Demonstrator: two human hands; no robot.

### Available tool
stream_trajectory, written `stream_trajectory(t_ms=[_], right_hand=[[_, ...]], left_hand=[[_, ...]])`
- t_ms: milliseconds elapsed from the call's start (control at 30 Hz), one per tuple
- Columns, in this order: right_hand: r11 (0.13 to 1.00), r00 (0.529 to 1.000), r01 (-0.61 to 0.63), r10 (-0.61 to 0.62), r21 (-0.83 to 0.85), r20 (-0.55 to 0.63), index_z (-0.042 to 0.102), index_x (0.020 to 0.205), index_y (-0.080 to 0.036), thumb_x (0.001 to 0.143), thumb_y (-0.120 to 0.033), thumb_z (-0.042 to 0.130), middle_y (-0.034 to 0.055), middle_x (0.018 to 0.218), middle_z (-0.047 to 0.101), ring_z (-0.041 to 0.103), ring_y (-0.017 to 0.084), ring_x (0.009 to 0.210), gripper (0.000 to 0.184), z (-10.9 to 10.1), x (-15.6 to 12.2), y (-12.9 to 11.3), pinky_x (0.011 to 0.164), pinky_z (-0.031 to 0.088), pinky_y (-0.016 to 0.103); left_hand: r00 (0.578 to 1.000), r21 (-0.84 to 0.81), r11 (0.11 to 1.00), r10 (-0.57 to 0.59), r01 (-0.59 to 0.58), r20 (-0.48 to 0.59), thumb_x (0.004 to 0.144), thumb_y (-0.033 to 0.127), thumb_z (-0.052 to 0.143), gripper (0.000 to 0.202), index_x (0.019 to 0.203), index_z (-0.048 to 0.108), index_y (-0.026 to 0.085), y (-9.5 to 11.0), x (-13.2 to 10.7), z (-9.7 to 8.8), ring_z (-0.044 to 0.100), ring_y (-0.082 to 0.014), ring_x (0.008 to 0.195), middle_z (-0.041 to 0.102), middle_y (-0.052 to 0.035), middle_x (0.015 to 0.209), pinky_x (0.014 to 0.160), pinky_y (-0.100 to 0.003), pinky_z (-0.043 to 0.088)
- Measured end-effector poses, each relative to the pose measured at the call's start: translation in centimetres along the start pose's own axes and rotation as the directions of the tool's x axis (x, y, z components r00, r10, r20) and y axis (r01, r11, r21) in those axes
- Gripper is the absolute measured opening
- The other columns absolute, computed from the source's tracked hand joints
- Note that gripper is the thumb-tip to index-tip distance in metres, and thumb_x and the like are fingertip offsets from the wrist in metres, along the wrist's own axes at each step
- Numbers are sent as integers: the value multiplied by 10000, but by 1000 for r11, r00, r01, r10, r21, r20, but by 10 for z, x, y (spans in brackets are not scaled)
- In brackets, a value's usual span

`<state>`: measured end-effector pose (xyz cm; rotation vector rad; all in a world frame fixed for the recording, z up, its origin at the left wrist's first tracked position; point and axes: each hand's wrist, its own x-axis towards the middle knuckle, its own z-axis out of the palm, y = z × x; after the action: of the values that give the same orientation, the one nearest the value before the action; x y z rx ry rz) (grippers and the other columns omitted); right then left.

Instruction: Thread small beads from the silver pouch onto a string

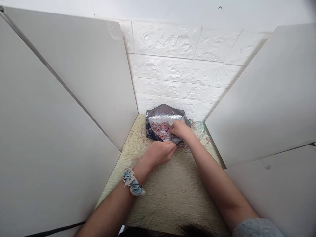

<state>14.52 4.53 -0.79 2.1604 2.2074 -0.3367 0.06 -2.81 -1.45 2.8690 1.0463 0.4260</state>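
A bag with a silvery lining [165, 116] lies open against the wall, and a heap of small pink, white and purple beads [160, 129] fills its mouth. My right hand [181, 129] reaches in over its right side, fingers bent and pressed together at the beads; what sits between the fingertips is hidden. Just in front of the bag's near edge is my left hand [161, 153], its fingers closed in a pinch. Whatever the left fingers hold is too small to name. A blue and cream scrunchie [134, 182] circles my left wrist.
Strung beads [203, 136] lie in a loose pile right of the bag, pale and bluish. White panels [98, 75] stand left and right of the pale wooden tabletop [177, 187]. A white brick-patterned wall [172, 69] closes off the back.
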Motion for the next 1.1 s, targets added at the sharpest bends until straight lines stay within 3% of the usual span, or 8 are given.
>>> stream_trajectory(t_ms=[367,433,533,667,733,833,967,1100], right_hand=[[955,1000,-7,3,295,13,525,573,-136,623,-146,488,46,557,512,468,130,571,63,4,3,1,522,317,222],[813,997,-46,-1,580,81,432,531,-154,630,-166,459,7,487,407,369,96,470,104,-1,4,0,458,273,222],[422,973,-132,-119,897,199,321,567,-176,663,-207,362,-34,483,281,216,66,396,109,-12,4,-2,388,193,211],[-61,952,-210,-238,976,190,312,627,-180,715,-274,267,-45,507,253,187,63,382,136,-25,1,1,364,154,191],[-142,965,-191,-205,971,160,323,633,-178,750,-348,260,-42,512,285,187,59,379,216,-27,0,3,359,145,187],[106,993,-68,-85,992,77,374,630,-172,755,-445,333,-35,515,333,207,54,386,303,-28,-2,7,363,150,195],[816,995,14,44,578,-86,512,594,-139,691,-456,492,-3,489,412,362,79,443,332,-27,-5,8,426,241,212],[996,992,-82,85,35,-96,616,762,-117,707,-225,509,115,769,601,560,177,714,161,-21,-9,4,578,361,225]], left_hand=[[1000,-13,1000,1,-1,-10,853,282,290,289,807,554,175,1,0,0,587,-137,689,617,-25,784,518,-231,398],[1000,-11,1000,-1,1,-11,852,280,291,284,804,553,181,1,0,0,585,-133,683,615,-21,787,523,-228,402],[1000,-8,1000,-6,6,-5,852,283,293,280,793,550,186,0,0,0,584,-133,682,615,-16,783,531,-225,407],[1000,-12,1000,-7,7,1,854,292,288,291,785,549,182,0,0,0,588,-136,683,615,-19,783,538,-225,412],[1000,-10,1000,-3,3,-4,855,292,285,297,790,551,178,0,0,0,590,-136,689,615,-26,785,543,-223,414],[1000,-4,1000,1,-1,-3,852,285,292,288,796,554,179,1,0,-1,591,-136,688,618,-29,786,542,-219,413],[1000,-15,1000,-4,4,-8,847,279,307,276,786,556,178,1,0,-1,589,-129,669,620,-26,768,533,-213,408],[1000,-13,1000,-8,7,-22,852,288,300,291,779,558,176,1,0,0,587,-123,659,619,-22,747,520,-211,398]])
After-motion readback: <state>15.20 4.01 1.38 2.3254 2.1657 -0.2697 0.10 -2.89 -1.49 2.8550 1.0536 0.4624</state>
